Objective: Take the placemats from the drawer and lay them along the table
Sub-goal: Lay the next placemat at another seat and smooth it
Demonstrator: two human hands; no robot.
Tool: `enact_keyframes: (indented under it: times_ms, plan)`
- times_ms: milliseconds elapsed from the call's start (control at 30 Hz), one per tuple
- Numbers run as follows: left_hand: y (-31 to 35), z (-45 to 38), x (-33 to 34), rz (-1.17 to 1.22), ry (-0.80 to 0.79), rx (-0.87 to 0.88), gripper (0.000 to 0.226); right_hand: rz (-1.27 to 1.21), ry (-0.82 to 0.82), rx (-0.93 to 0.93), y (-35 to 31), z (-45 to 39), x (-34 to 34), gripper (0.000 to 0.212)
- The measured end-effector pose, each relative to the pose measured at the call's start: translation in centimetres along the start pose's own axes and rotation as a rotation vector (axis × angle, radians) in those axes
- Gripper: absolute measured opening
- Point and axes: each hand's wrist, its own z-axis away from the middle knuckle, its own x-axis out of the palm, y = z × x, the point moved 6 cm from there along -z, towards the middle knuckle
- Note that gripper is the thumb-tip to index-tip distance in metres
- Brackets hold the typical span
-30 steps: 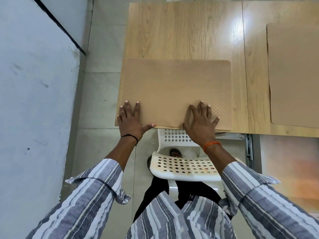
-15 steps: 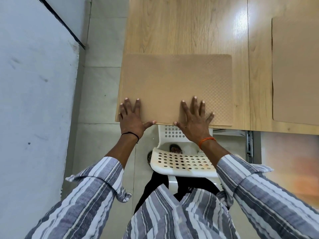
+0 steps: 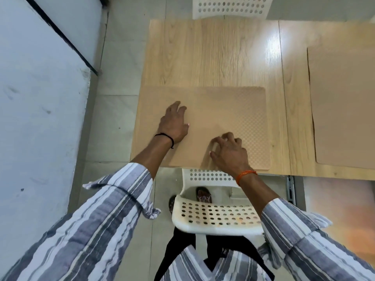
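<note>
A tan textured placemat (image 3: 227,106) lies flat at the near left corner of the light wooden table (image 3: 203,53), its near edge along the table's front edge. My left hand (image 3: 174,122) rests on the mat's left half with bent fingers, fingertips touching the surface. On the near middle of the mat sits my right hand (image 3: 229,151), its fingers also bent and its fingertips down on the mat. Neither hand grips anything. A second tan placemat (image 3: 345,108) lies flat on the table to the right, partly cut off by the frame edge.
A white perforated chair (image 3: 217,216) stands between me and the table's front edge. Another white chair (image 3: 231,7) is at the far side. A metal drawer rail (image 3: 290,187) shows under the table at right. A pale wall (image 3: 40,118) runs along the left.
Both hands have moved from the mat's near edge further onto it. Their fingers, flat and spread before, are now bent. The mat still lies in the same spot.
</note>
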Motion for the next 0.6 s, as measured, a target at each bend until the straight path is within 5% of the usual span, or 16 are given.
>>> enact_keyframes:
  times_ms: [300,433,600]
  plan:
    - [1.3,-7.2,0.0,-0.241,-0.231,-0.009,0.089,-0.184,0.051,-0.017,0.4,-4.7,-4.3,0.035]
    - [1.3,-7.9,0.2,-0.239,-0.264,-0.056,0.093,-0.334,0.257,-0.226,-2.8,-9.3,-4.9,0.044]
    - [1.0,-8.4,0.2,-0.213,-0.27,-0.094,0.1,-0.451,0.214,-0.256,-5.5,-16.1,-2.8,0.052]
